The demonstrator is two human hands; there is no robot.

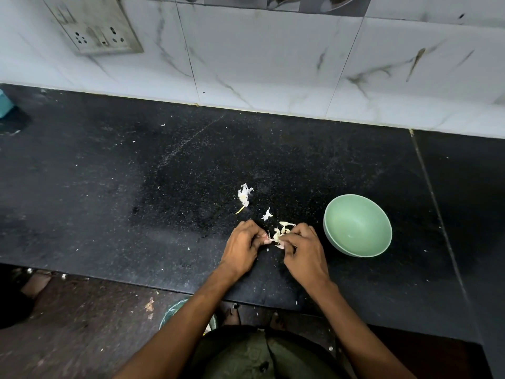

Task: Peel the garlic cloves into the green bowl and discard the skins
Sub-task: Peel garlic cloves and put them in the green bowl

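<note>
Peeling, head view: left hand (243, 246) and right hand (303, 248), fingers curled, pinch garlic (276, 236) between them, just left of the green bowl (358, 225). Bowl looks empty. Loose skins (244, 195) lie further left of it on the counter (136, 187). Advice: strip the skin fully and keep scraps outside the bowl.

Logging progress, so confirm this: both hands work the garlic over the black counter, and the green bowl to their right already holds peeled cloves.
Not quite. In the head view the green bowl is empty. The rest holds: left hand and right hand pinch the garlic over the black counter.
</note>
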